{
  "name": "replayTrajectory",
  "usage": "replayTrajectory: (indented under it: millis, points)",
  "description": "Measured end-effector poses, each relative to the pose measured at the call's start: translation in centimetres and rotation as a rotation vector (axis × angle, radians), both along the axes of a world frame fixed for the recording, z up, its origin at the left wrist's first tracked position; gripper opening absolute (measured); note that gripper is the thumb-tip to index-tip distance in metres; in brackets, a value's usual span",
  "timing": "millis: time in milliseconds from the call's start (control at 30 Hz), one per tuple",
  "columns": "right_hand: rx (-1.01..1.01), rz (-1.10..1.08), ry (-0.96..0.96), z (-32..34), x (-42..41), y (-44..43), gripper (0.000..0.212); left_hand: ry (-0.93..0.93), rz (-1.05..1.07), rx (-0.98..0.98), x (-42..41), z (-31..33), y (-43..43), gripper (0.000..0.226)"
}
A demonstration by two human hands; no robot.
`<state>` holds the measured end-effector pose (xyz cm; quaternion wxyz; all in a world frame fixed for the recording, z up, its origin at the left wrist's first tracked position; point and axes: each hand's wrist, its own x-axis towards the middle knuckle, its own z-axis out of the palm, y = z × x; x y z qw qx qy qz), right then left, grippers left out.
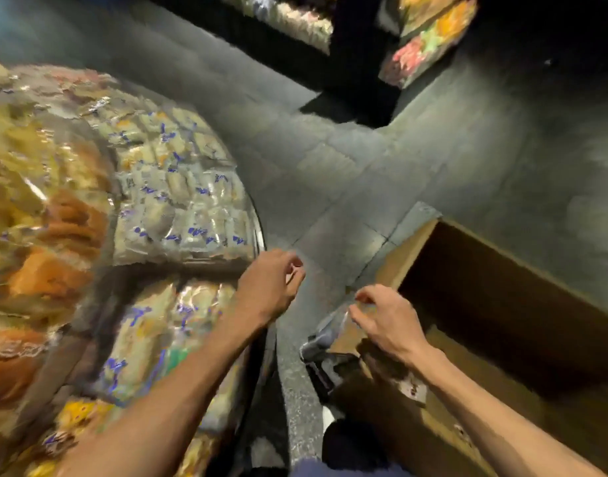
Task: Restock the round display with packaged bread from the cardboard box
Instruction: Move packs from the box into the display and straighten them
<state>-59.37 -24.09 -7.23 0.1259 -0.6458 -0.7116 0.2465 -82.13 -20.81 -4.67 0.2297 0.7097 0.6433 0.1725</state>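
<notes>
1. To the left: display [258, 232], its tiers packed with bread [178, 208] in clear wrap. To the right, on the floor [364, 187]: box [502, 304], open, inside dark, with no pack plainly visible in it.
2. Between display and box, just off the display's edge: left hand [268, 284], fingers loosely curled, nothing visible in them.
3. At the box's near-left corner, over the flap [345, 337]: right hand [388, 321], fingers bent downward. Possibly pinching a bit of clear film, but too blurred to tell.
4. Likely step: turning from display to box for the next pack.
5. Push the flap well aside first, so nothing snags on the way out.
6. Reach deep with both hands and support the pack from underneath rather than by the wrap alone, since soft bread probably dents under a tight squeeze.
7. Lift straight up past the box wall, then swing left.
8. Look for a gap on the display among like packs, and lay the pack flat, label up, in line with its neighbours and not hanging over the edge.
</notes>
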Motion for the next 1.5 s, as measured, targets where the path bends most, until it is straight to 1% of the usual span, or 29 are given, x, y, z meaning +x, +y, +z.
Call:
replayTrajectory:
  millis: [67,133,267,367,467,567,633,700,767,833,900,1000,1133,1233,1267,1333,1367,1433,1500]
  points:
    - [-0.023,-0.146,-0.071,-1.7,6.7,-2.1,0.021,0.010,-0.185,-0.013,6.2,-1.8,0.7,0.018]
    - [-0.110,-0.266,-0.158,-4.2,12.5,-4.4,0.025,0.027,-0.347,-0.059,12.3,-3.9,0.8,0.019]
    - [-0.425,-0.434,-0.213,-10.3,21.6,-8.0,0.036,0.098,-0.564,-0.193,22.7,-9.4,0.7,0.023]
    - [-0.656,-0.451,-0.216,-15.1,25.8,-10.2,0.041,0.198,-0.687,-0.347,27.2,-15.0,0.4,0.034]
    - [-0.804,-0.395,-0.203,-19.4,27.8,-12.0,0.049,0.405,-0.819,-0.619,29.7,-21.3,0.0,0.049]
    - [-0.889,-0.300,-0.205,-23.0,28.3,-13.0,0.062,0.508,-0.898,-0.800,30.8,-26.0,-0.8,0.062]
    - [-0.894,-0.197,-0.213,-25.1,27.7,-12.9,0.078,0.560,-0.920,-0.899,30.3,-28.1,-1.2,0.074]
    - [-0.839,-0.048,-0.223,-26.7,26.3,-11.9,0.094,0.676,-0.943,-0.982,29.0,-29.9,-1.3,0.095]
    - [-0.749,0.072,-0.245,-28.4,24.5,-10.6,0.107,0.818,-0.975,-0.956,27.6,-31.2,-0.7,0.108]
    - [-0.714,0.152,-0.293,-29.8,22.9,-9.6,0.116,0.904,-1.023,-0.907,26.9,-32.0,0.1,0.111]
    - [-0.726,0.188,-0.341,-31.0,21.5,-9.5,0.119,0.972,-1.094,-0.833,26.7,-32.5,0.3,0.110]
    - [-0.748,0.217,-0.383,-32.4,20.6,-9.5,0.113,1.015,-1.151,-0.736,26.3,-33.5,0.2,0.105]
    - [-0.768,0.222,-0.365,-33.3,20.0,-9.1,0.100,0.976,-1.105,-0.683,26.1,-34.4,-0.5,0.098]
    - [-0.845,0.178,-0.251,-33.4,19.4,-9.0,0.085,0.970,-1.046,-0.637,26.5,-34.7,-0.8,0.096]
    - [-0.881,0.169,-0.213,-33.5,19.3,-9.0,0.080,0.976,-1.046,-0.634,26.5,-34.8,-0.7,0.091]
    - [-0.923,0.150,-0.148,-33.4,19.7,-9.1,0.063,0.970,-1.062,-0.675,26.3,-35.3,-0.5,0.076]
    - [-0.933,0.136,-0.124,-33.4,20.0,-9.2,0.055,0.952,-1.077,-0.704,26.1,-35.5,-0.5,0.072]
    - [-0.960,0.083,-0.074,-33.3,20.8,-9.2,0.046,0.887,-1.117,-0.754,26.0,-35.5,-0.5,0.069]
    - [-1.010,-0.004,-0.001,-33.0,21.8,-9.2,0.040,0.855,-1.146,-0.762,26.0,-35.4,-0.8,0.065]
